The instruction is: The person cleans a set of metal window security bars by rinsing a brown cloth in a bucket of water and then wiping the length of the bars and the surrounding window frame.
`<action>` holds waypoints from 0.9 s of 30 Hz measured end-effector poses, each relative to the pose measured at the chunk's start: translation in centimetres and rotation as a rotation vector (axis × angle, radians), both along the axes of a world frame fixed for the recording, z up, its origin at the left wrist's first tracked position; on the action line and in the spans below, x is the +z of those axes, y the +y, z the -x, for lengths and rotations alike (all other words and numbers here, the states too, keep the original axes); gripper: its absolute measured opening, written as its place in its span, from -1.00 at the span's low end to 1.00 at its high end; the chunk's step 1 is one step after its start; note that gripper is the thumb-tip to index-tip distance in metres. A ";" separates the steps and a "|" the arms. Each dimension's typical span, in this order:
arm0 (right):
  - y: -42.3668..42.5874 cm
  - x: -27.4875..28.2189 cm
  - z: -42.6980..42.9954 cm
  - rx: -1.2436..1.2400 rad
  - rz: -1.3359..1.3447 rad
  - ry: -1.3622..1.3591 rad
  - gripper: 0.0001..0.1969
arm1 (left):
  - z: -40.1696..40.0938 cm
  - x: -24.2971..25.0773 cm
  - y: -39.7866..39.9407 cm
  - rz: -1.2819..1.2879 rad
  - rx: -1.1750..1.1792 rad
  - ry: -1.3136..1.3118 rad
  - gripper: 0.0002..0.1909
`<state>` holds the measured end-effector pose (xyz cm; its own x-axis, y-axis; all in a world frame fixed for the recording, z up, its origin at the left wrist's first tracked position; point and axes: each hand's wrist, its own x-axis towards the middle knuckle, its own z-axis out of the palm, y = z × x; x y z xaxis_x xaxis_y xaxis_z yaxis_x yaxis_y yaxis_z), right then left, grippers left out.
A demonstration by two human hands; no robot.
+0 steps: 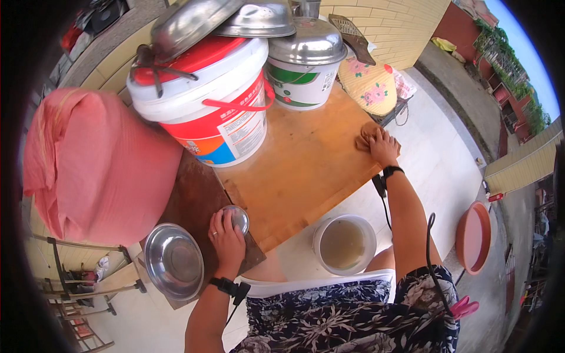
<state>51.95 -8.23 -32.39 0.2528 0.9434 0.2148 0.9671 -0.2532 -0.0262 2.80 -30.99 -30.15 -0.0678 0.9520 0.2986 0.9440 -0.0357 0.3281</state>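
My right hand (385, 145) presses a crumpled brown cloth (367, 134) onto the right edge of the orange-brown wooden tabletop (304, 154). On the darker wood at the left, the fingers of my left hand (227, 236) rest on a small round metal dish (239, 219); whether they grip it, I cannot tell. A wide metal basin (174, 260) lies just left of that hand. Below the table's near edge, in front of my body, is a white bucket (344, 244) of cloudy liquid.
Two lidded plastic buckets, one red and white (212, 110), one green and white (300, 79), stand at the back under metal bowls (256, 20). A large pink sack (97, 172) bulges at the left. A flowered yellow fan-like item (371, 86) lies beyond the right corner; a reddish basin (473, 238) is far right.
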 end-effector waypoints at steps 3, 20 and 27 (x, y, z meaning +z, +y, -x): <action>-3.7 -0.8 -0.3 -0.019 -0.057 -0.070 -0.45 | 0.0 -0.1 -0.2 -0.024 0.012 -0.018 -0.49; -10.0 1.0 24.5 0.918 0.002 0.185 -0.53 | 0.2 -0.7 -0.2 -0.043 0.029 -0.015 -0.51; 3.7 0.5 25.3 0.555 0.165 0.124 -0.48 | 0.3 -0.1 0.1 -0.006 -0.006 -0.026 -0.49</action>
